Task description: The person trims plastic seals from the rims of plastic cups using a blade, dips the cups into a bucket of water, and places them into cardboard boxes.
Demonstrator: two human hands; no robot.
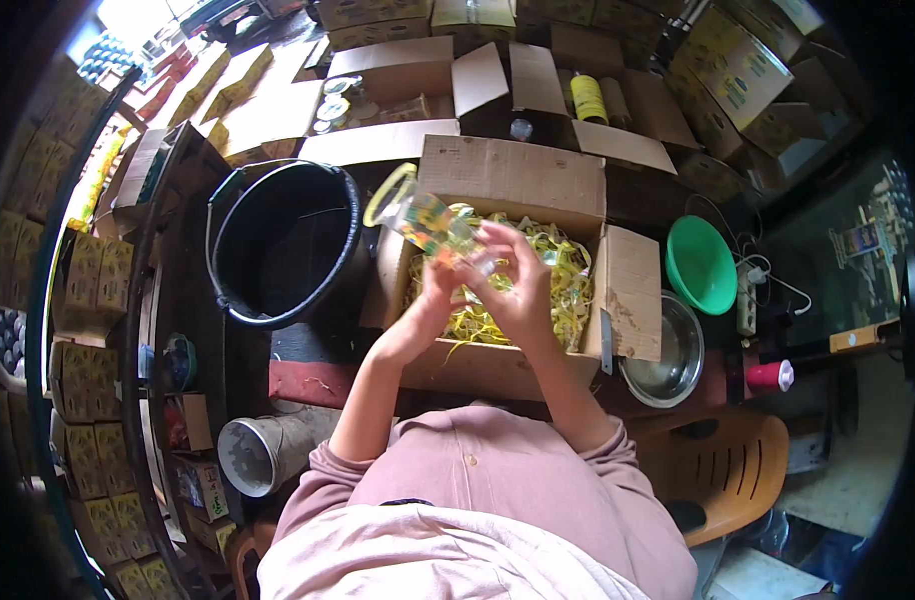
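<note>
Over the open cardboard box (pixel 513 165), a clear printed plastic cup (pixel 433 225) with a yellow rim is tilted, its rim to the upper left. Slight motion blur softens its details. My left hand (pixel 430 305) grips the cup from below, its fingers partly hidden behind it. At the lower right end of the cup, my right hand (pixel 518 285) has bent fingers and thumb closed around the base. Beneath both hands, a tangle of yellow strips (pixel 568 265) and clear plastic pieces fills the box.
A black bucket (pixel 354 215) stands left of the box. To the right are a green basin (pixel 700 265), a metal bowl (pixel 690 365) and a power strip (pixel 747 310). More open cartons (pixel 393 55) stand behind. A grey bucket (pixel 250 458) sits low left, an orange chair (pixel 728 475) low right.
</note>
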